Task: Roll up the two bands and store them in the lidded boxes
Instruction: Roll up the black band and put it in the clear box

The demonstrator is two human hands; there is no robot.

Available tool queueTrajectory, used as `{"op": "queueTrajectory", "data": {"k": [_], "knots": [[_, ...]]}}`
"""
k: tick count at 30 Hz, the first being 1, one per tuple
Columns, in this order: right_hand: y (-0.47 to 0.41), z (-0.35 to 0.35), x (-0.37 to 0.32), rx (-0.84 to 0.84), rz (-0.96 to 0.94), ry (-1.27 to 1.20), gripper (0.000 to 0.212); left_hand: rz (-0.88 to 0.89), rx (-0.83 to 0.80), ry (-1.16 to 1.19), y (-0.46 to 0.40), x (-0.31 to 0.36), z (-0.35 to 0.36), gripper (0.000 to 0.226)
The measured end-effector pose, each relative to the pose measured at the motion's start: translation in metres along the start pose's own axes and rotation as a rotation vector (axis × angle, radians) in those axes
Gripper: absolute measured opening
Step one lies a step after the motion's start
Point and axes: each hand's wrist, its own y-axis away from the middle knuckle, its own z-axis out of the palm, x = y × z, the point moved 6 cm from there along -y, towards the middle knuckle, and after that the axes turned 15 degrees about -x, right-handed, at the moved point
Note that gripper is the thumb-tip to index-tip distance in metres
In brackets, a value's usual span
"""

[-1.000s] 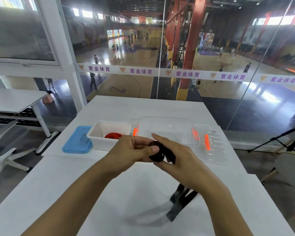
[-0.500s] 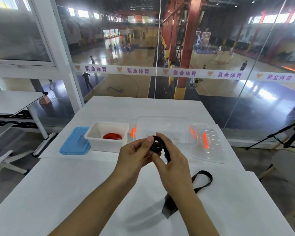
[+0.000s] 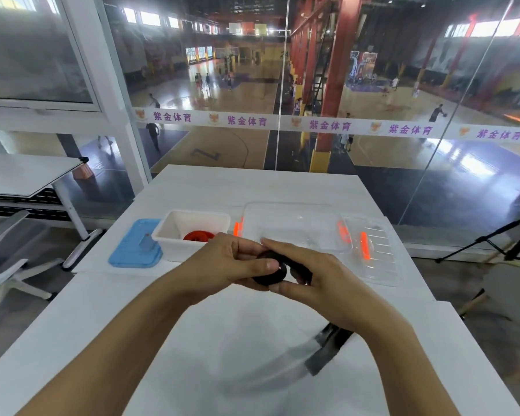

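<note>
Over the middle of the white table (image 3: 282,187), my left hand (image 3: 222,262) and my right hand (image 3: 318,277) both grip a partly rolled black band (image 3: 270,273). Its loose tail (image 3: 327,348) hangs blurred below my right wrist. A rolled red band (image 3: 197,236) lies inside the open white box (image 3: 177,223). The blue lid (image 3: 135,244) of that box lies to its left. A clear box (image 3: 282,220) with orange clips stands open behind my hands, and its clear lid (image 3: 376,253) lies to the right of it.
A glass wall runs along the far edge of the table. A second white table (image 3: 21,175) and a white chair (image 3: 0,259) stand to the left. To the right are a tripod (image 3: 493,244) and a round stool (image 3: 514,292).
The black roll has grown as my hands turned it. The loose tail, which lay as a loop on the table to the right, has been drawn in under my right wrist.
</note>
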Motion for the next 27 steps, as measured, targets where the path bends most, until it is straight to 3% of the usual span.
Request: {"op": "queueTrajectory", "data": {"k": [8, 17, 23, 27], "knots": [[0.009, -0.005, 0.019, 0.170, 0.191, -0.119, 0.051, 0.219, 0.264, 0.145, -0.007, 0.000, 0.015, 0.020], [0.003, 0.031, 0.011, 0.420, 0.134, -0.233, 0.082, 0.295, 0.540, 0.447, -0.018, -0.013, 0.033, 0.020], [0.005, 0.035, 0.014, 0.559, 0.261, -0.124, 0.065, 0.195, 0.477, 0.421, -0.020, -0.026, 0.042, 0.024], [0.005, 0.033, 0.020, 0.548, 0.190, -0.182, 0.063, 0.123, 0.366, 0.349, -0.020, -0.031, 0.040, 0.029]]}}
